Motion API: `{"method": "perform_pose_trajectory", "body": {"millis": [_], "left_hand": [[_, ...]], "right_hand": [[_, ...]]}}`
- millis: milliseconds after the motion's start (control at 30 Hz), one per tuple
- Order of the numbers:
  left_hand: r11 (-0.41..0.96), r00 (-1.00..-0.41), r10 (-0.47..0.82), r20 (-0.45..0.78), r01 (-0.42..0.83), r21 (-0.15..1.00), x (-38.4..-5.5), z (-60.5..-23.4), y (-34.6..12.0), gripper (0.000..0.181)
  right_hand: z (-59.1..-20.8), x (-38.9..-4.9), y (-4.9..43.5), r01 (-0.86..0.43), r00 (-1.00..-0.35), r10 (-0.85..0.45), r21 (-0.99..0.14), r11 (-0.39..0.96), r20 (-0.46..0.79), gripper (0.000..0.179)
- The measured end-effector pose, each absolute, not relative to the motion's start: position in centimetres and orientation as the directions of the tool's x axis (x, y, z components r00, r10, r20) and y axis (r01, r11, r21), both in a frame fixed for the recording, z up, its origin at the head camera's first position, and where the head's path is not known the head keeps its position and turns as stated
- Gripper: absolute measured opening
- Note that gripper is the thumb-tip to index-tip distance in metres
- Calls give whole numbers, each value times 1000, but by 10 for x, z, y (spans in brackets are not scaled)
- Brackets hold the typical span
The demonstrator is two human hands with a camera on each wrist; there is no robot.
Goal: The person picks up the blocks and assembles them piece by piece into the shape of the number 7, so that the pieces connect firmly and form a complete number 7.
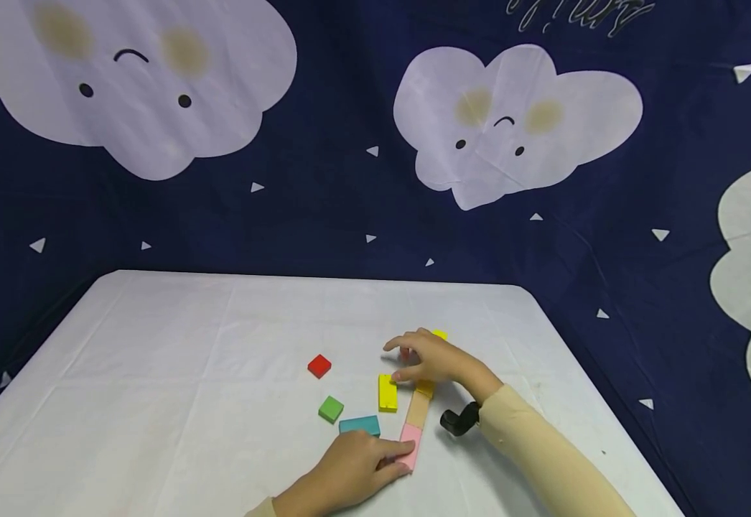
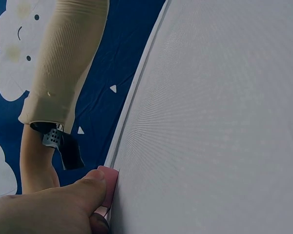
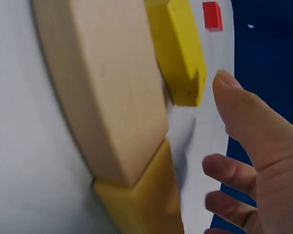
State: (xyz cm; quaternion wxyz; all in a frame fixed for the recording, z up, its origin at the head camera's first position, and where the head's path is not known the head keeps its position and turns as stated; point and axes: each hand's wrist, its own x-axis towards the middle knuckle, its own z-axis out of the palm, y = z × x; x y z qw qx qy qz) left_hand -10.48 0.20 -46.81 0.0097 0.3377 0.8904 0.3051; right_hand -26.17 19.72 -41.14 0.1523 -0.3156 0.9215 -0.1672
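The separate yellow block (image 1: 387, 395) lies just to the near side of the right hand (image 1: 434, 357), by its thumb tip — long axis running near to far, roughly alongside the tan block (image 1: 417, 411); the right hand is the closer one, back upward, fingers apart, grasping nothing; the left hand (image 1: 352, 467) pinches the pink block (image 1: 412, 436) — nearer still.
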Motion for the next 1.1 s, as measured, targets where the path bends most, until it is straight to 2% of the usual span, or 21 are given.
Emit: {"method": "perform_pose_trajectory", "body": {"millis": [367, 500, 733, 900, 1100], "left_hand": [[572, -763, 613, 208, 609, 549, -106, -470, 0, 34], [569, -752, 620, 224, 627, 531, -106, -470, 0, 34], [564, -741, 614, 271, 653, 506, -105, -470, -1, 32], [552, -741, 616, 269, 649, 523, -106, -471, -1, 33], [545, -720, 625, 302, 680, 490, -106, -475, 0, 33]], "right_hand": [[-410, -262, 168, -571, -710, -683, -428, 701, -173, 51], [-414, -268, 153, -568, -707, -685, -434, 699, -178, 49], [-416, -282, 125, -611, -658, -739, -474, 635, -143, 47], [-414, -285, 111, -593, -656, -734, -482, 645, -175, 47], [-415, -285, 102, -599, -646, -740, -476, 644, -189, 45]]}}
